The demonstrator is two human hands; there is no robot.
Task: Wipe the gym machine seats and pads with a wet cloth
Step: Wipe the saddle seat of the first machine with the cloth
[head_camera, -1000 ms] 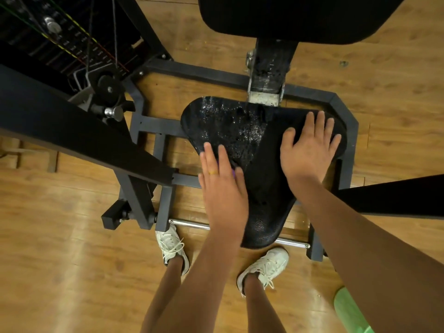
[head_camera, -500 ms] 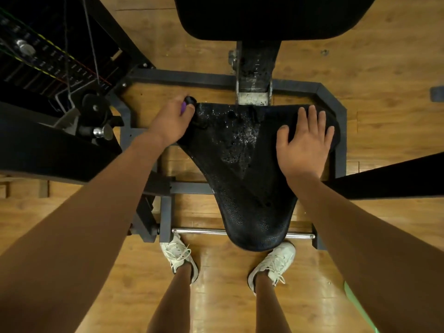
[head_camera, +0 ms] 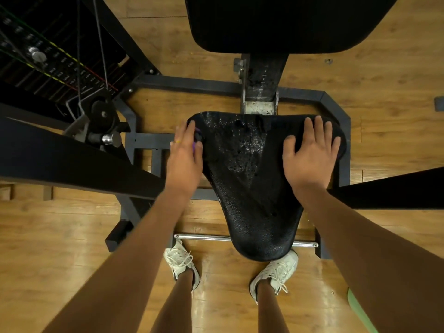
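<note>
The black triangular seat [head_camera: 254,203] of the gym machine lies below me, its textured top glistening wet in the middle. My left hand [head_camera: 185,159] lies with straight fingers on the seat's left corner, and a bit of purple and dark cloth [head_camera: 195,140] shows under its thumb side. My right hand [head_camera: 310,155] is spread flat on a smooth dark cloth [head_camera: 276,131] that covers the seat's right part. The black back pad [head_camera: 288,22] hangs above the seat at the top of the view.
Dark steel frame bars [head_camera: 192,82] ring the seat on the wooden floor. The weight stack and cables [head_camera: 48,63] stand at the upper left. Black padded arms cross at left [head_camera: 72,159] and right [head_camera: 396,188]. My white shoes [head_camera: 182,263] stand by a chrome bar [head_camera: 204,237].
My left hand swept from the seat's near left side up to its far left corner, then drew slightly back along the left edge. My right hand stayed flat on the right side.
</note>
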